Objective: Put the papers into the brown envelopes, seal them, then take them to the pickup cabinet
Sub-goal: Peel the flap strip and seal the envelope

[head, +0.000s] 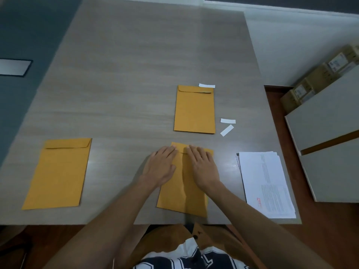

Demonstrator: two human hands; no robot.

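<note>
left hand [162, 167] and right hand [202, 167] press flat, fingers straight, on a brown envelope [183, 199] beside papers [269, 183] whose print is illegible.

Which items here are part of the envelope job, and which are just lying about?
Job: near envelope pressed by left hand and right hand; far envelope; left envelope; papers.
Lying about: three white strips; cardboard boxes.

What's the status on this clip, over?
Both hands, left and right, flat on near envelope, pressing flap. Paper stack waiting at right. Nothing obstructing.
</note>
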